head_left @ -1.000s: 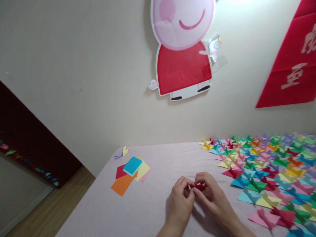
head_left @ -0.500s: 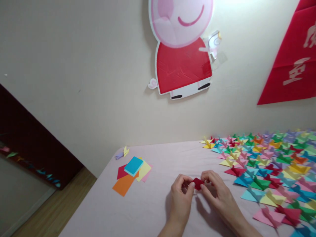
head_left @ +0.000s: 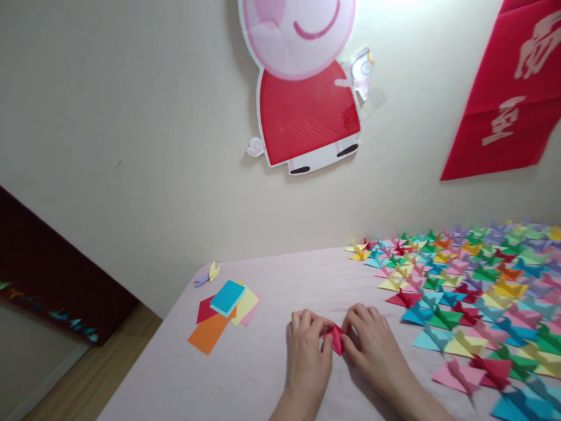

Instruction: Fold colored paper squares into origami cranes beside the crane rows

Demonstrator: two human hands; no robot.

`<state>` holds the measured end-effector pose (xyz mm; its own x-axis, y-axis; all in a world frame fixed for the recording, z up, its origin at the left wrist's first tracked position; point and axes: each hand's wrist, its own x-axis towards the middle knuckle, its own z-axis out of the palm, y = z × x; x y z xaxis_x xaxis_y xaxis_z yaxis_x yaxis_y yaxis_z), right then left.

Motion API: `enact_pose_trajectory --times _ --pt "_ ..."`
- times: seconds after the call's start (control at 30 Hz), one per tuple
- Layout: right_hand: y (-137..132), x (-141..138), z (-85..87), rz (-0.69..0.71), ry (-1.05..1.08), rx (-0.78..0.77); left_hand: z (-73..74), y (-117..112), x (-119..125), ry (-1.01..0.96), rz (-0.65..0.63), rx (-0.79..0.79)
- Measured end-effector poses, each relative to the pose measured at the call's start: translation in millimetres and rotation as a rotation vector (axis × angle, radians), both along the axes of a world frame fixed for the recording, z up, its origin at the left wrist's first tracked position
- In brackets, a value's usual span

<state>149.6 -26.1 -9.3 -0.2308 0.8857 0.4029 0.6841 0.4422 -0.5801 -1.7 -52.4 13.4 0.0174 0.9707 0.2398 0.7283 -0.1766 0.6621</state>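
A small folded piece of red paper is pinched between both hands, low over the pale pink cloth. My left hand holds its left side with thumb and fingers. On its right side, my right hand is closed on the edge, the fingers curled. The paper looks diamond-shaped; its finer creases are partly covered by the fingertips.
Many folded paper cranes in mixed colours fill the right side of the cloth-covered table. To the left lie square paper sheets, with two small folded cranes behind them. A wall rises at the back.
The red paper has turned from a wide, dark shape to a narrower, brighter one, with the hands shifted around it. The whole view has swung slightly to the right.
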Motion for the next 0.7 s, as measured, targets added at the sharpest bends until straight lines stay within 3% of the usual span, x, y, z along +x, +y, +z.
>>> enact_pose_trajectory --times 0.17,0.3,0.53,0.7 --pt "1 9 14.4 0.202 0.07 -0.063 1.7 0 -2 0.124 -0.089 0.012" --pt "2 16 27.7 0.367 -0.021 -0.093 9.5 -1 -5 0.2 -0.153 0.012" --pt "8 16 16.0 0.371 -0.172 0.071 18.4 -3 -9 0.278 -0.21 -0.028" --pt "7 16 13.1 0.348 -0.156 0.051 24.1 -3 -11 0.281 -0.231 -0.04"
